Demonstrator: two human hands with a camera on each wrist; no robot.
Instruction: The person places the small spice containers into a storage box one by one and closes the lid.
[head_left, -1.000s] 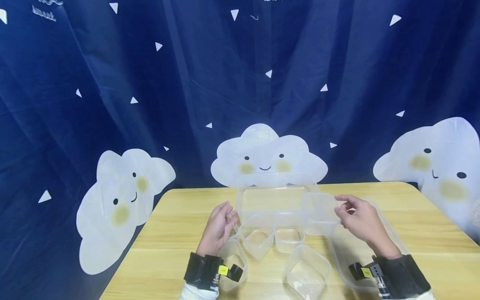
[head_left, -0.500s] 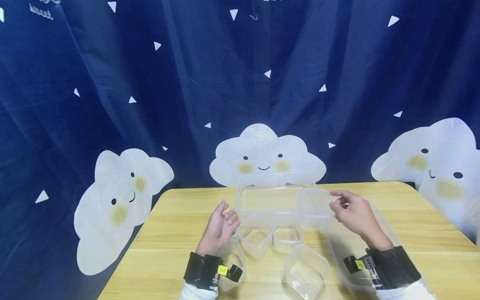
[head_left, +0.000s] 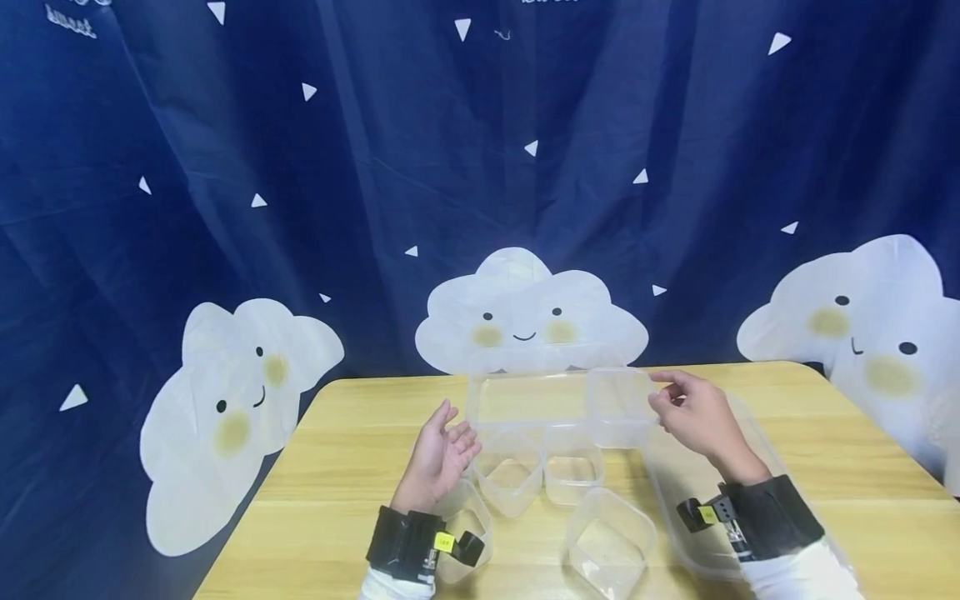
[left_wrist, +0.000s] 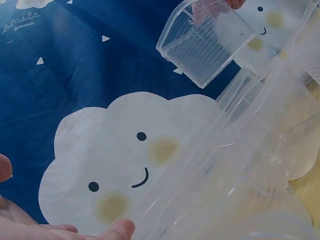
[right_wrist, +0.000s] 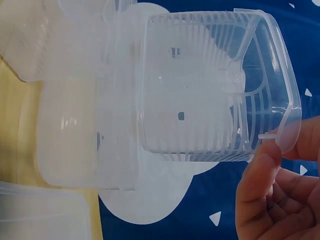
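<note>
My right hand (head_left: 693, 412) pinches the rim of a small clear plastic basket (right_wrist: 195, 85) with slatted walls between thumb and fingers. The basket is raised over the right end of a large clear rectangular container (head_left: 491, 404); whether they touch is unclear. In the left wrist view the basket (left_wrist: 207, 47) appears tilted, fingers at its top. My left hand (head_left: 438, 458) hovers at the large container's left side, palm inward, fingers relaxed, holding nothing. Two small clear tubs stand in front of the large container: one (head_left: 510, 479) at left, the other (head_left: 573, 475) beside it.
A third clear tub (head_left: 611, 542) stands near the front, and another (head_left: 468, 529) sits partly behind my left wrist. Under my right forearm lies a wide, shallow clear tray or lid (head_left: 693, 533). A blue curtain (head_left: 375, 208) hangs behind the wooden table (head_left: 300, 500).
My right hand has carried the basket left and slightly up, over the large container's right end. My left hand's fingers have spread a little; it stays in nearly the same place.
</note>
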